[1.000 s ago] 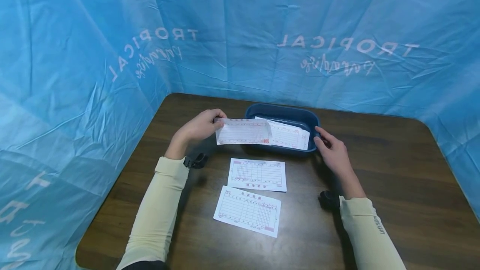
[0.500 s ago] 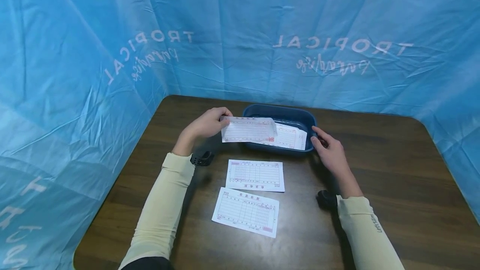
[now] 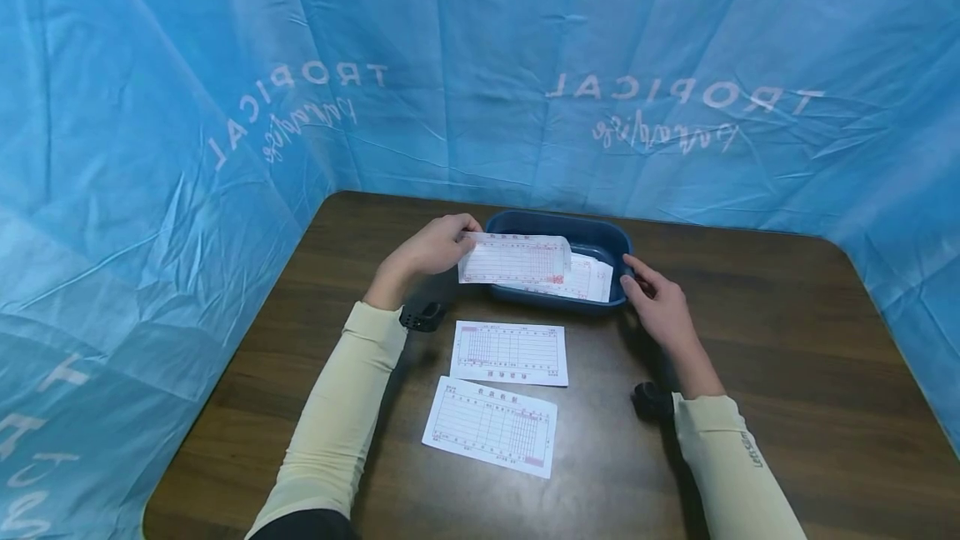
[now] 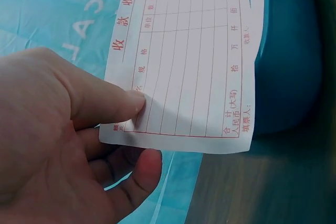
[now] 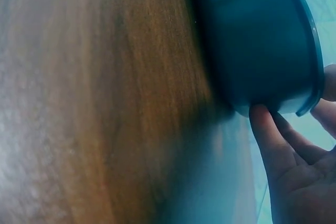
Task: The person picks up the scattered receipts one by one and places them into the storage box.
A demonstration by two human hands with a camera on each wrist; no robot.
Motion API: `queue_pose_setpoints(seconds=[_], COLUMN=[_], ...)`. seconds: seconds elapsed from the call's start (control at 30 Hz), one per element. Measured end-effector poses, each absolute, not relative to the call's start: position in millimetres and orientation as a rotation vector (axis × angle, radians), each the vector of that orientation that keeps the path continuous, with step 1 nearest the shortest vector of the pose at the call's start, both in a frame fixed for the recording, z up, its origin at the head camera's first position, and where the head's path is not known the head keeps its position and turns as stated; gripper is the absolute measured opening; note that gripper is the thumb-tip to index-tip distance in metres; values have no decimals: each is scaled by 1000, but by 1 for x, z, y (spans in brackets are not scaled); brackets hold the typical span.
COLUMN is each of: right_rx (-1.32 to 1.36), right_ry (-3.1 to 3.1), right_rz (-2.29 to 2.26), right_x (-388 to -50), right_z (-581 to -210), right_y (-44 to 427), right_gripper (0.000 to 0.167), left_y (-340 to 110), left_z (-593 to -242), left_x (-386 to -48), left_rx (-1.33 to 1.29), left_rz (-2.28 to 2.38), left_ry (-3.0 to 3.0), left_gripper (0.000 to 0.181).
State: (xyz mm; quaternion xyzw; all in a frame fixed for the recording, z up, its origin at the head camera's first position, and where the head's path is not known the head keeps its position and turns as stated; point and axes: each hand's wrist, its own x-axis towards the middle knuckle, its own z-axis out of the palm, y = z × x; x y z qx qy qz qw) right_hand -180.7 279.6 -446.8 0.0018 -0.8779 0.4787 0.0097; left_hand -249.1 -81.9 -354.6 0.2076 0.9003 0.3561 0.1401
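My left hand [image 3: 435,247] pinches a white receipt slip [image 3: 513,258] by its left end, thumb on top. The left wrist view shows red Chinese print and ruled lines on the slip [image 4: 184,72]. The slip hangs over the left part of a dark blue plastic tub [image 3: 558,302], its far end curling. Inside the tub lie more slips [image 3: 596,280], partly covered by the held one. At the tub's right end my right hand [image 3: 660,300] grips the rim. In the right wrist view, fingertips [image 5: 260,116] touch the outer wall of the tub [image 5: 262,40].
Two more receipt slips lie on the brown wooden table in front of the tub: a nearer, slanted slip [image 3: 491,427] and a straighter slip [image 3: 510,352] just beyond it. Blue printed curtains [image 3: 487,107] hang behind the table [image 3: 787,357] and at its sides.
My left hand has moved right with the receipt slip, which now reaches further over the tub and covers more of the slips inside. The right hand stays at the tub's end.
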Motion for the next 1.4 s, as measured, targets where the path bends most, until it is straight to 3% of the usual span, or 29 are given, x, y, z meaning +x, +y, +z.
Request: queue_pose_setpoints(seconds=[1.4], right_rx=[20], right_ry=[-2784], right_rz=[1435], right_x=[-180], right_z=[-445], right_y=[281], right_gripper=[54], left_y=[-30], left_z=[-358], left_x=[-267], left_rx=[699], left_rz=[852], left_ry=[2657], left_gripper=[23])
